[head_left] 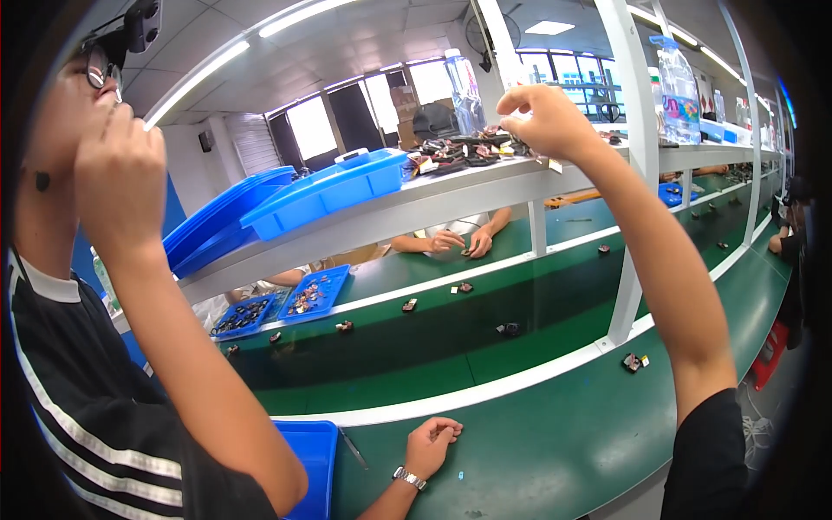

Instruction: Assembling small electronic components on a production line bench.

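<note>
My right hand point(544, 120) is raised over the shelf. Its thumb and forefinger are apart with nothing seen between them. Just beside it lies a pile of small black parts with red wires and pale tabs point(468, 153). My left hand point(433, 444), with a metal watch at the wrist, rests on the green worktop point(537, 442); its fingers are curled in, and nothing shows in them. A thin pen-like tool point(353, 448) and a blue tray point(312, 464) lie to its left. One black wired part point(634, 362) sits on the worktop at the right.
Close at left, a co-worker in a striped black shirt point(113, 433) holds a hand point(121, 169) near the mouth. Blue trays point(325, 195) and water bottles point(679, 91) stand on the shelf. White posts point(637, 173) rise from the bench. Another person's hands point(459, 243) work across the line.
</note>
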Available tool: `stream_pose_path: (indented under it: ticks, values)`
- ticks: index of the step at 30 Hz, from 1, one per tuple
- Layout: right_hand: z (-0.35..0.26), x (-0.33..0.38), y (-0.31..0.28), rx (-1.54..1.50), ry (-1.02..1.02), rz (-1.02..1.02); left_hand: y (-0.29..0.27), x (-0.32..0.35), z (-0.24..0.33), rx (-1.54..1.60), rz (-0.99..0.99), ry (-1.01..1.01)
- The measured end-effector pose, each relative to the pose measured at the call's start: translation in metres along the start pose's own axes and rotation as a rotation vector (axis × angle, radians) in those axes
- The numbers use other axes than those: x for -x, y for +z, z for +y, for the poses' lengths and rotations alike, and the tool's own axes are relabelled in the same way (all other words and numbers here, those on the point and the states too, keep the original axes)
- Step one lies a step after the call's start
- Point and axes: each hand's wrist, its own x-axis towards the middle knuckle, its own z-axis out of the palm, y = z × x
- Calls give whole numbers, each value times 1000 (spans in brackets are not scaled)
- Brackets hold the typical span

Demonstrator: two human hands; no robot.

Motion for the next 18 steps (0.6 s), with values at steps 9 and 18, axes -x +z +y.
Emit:
stream_pose_path:
  ticks: [9,18]
  values:
    - [-22,-52,25,411,85,-674,3,4,9,32,79,49]
    - [14,-40,34,216,15,-237,3,3,12,4,60,52]
